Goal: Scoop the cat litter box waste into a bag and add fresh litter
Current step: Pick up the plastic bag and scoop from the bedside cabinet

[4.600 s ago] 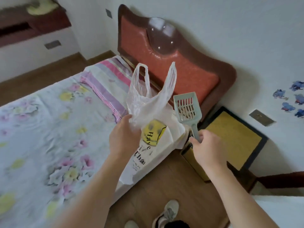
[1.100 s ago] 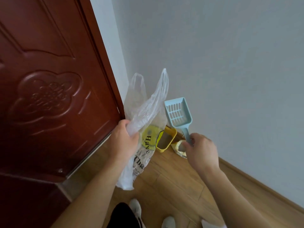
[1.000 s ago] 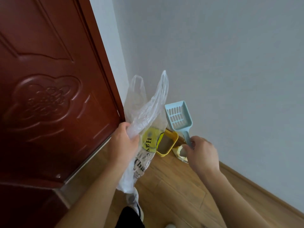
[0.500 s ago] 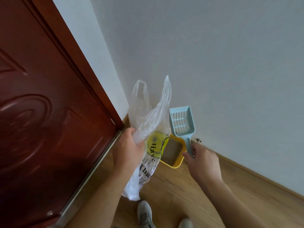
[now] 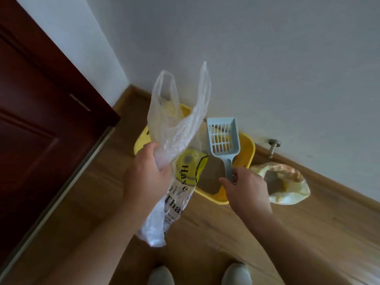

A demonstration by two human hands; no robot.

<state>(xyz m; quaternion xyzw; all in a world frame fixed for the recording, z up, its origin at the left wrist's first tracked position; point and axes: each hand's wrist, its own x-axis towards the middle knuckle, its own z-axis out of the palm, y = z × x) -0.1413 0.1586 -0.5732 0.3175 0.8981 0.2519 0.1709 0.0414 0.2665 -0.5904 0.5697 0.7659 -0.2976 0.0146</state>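
1. The yellow litter box [image 5: 250,150] is seen on the wooden floor [image 5: 308,233], set against the white wall [image 5: 267,58] near the corner. Brown litter [image 5: 207,179] is visible inside it, and much of the box is hidden behind what is held in front.
2. A pale blue slotted scoop [image 5: 223,138] is held upright over the box. Its handle is gripped at the lower end by the right hand [image 5: 244,188], with fingers and thumb curled round it.
3. A clear plastic bag [image 5: 176,128], printed with a yellow face and black lettering, is clutched at its middle by the left hand [image 5: 146,177]. Its two loops stand upward and its bottom hangs down.
4. An opened yellowish sack [image 5: 287,182] holding grey-brown granules is seen on the floor just right of the box.
5. A metal door stop [image 5: 273,148] is fixed by the skirting, a dark red door [image 5: 41,120] stands at the left, and two pale shoes [image 5: 161,275] are seen at the bottom edge.
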